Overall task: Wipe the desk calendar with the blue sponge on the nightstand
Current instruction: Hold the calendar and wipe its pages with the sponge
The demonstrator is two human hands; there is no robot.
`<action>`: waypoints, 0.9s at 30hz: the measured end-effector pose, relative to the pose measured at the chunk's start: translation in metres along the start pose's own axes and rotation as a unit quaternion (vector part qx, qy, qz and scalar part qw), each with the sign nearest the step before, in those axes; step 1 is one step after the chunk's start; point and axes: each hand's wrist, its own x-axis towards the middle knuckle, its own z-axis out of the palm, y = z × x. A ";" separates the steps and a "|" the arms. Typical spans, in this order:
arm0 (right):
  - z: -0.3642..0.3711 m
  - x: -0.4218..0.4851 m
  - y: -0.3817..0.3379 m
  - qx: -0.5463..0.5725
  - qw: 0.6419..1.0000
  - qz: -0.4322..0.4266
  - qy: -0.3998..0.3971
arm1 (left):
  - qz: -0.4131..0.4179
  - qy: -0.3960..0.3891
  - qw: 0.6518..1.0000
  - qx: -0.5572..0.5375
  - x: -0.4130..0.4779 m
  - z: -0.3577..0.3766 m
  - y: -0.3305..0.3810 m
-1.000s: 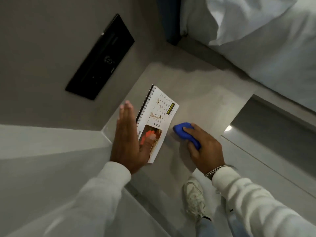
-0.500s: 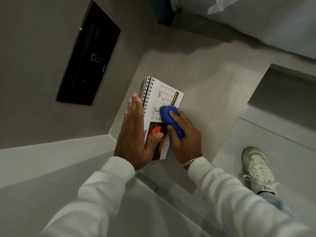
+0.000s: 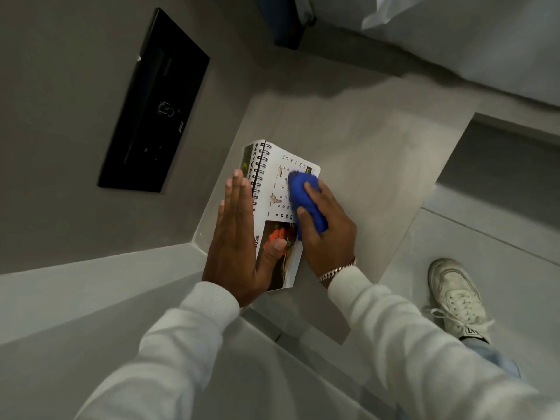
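A white spiral-bound desk calendar [image 3: 274, 189] with a date grid and a photo stands on the grey nightstand [image 3: 363, 165] near the wall corner. My left hand [image 3: 239, 237] holds it along the spiral side, fingers flat behind it and thumb pressed on the photo. My right hand [image 3: 325, 234] grips the blue sponge [image 3: 303, 195] and presses it against the calendar's date grid on the right half. The sponge's lower part is covered by my fingers.
A black wall panel [image 3: 154, 101] is mounted on the grey wall to the left. White bedding [image 3: 454, 34] lies beyond the nightstand at the top right. My white sneaker [image 3: 454, 295] stands on the floor to the right.
My right hand brought the sponge from the nightstand top onto the calendar page and has slid it a little up the date grid. My left hand keeps its hold on the calendar.
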 end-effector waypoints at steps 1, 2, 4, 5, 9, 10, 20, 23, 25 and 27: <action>-0.001 -0.008 0.003 -0.001 1.000 -0.008 -0.012 | -0.002 -0.002 1.000 0.001 0.000 0.000 0.000; -0.002 -0.017 0.006 -0.001 1.000 -0.015 -0.026 | -0.003 -0.003 1.000 0.004 -0.001 0.000 0.000; -0.001 -0.033 0.009 0.005 0.999 -0.016 -0.047 | -0.003 -0.005 1.000 0.006 -0.002 0.000 0.000; 0.000 -0.037 0.008 0.013 0.999 -0.013 -0.050 | -0.003 -0.005 1.000 0.005 -0.002 0.000 0.001; 0.005 -0.017 0.000 0.039 0.998 -0.035 -0.018 | 0.005 -0.006 1.000 0.000 -0.002 -0.002 0.002; 0.006 -0.006 -0.002 0.040 0.998 -0.037 -0.004 | 0.005 -0.005 1.000 -0.002 -0.002 -0.002 0.002; 0.001 -0.028 0.008 -0.006 0.997 -0.057 -0.059 | 0.001 -0.006 1.000 0.009 -0.001 -0.003 0.003; 0.004 -0.060 0.009 -0.001 0.996 -0.044 -0.081 | 0.002 -0.008 1.000 0.009 -0.001 -0.003 0.004; 0.007 -0.060 0.006 0.000 0.996 -0.042 -0.073 | 0.002 -0.009 1.000 0.011 -0.001 -0.003 0.004; 0.009 -0.046 0.000 -0.002 0.997 -0.051 -0.057 | 0.010 -0.009 1.000 0.013 -0.001 -0.003 0.004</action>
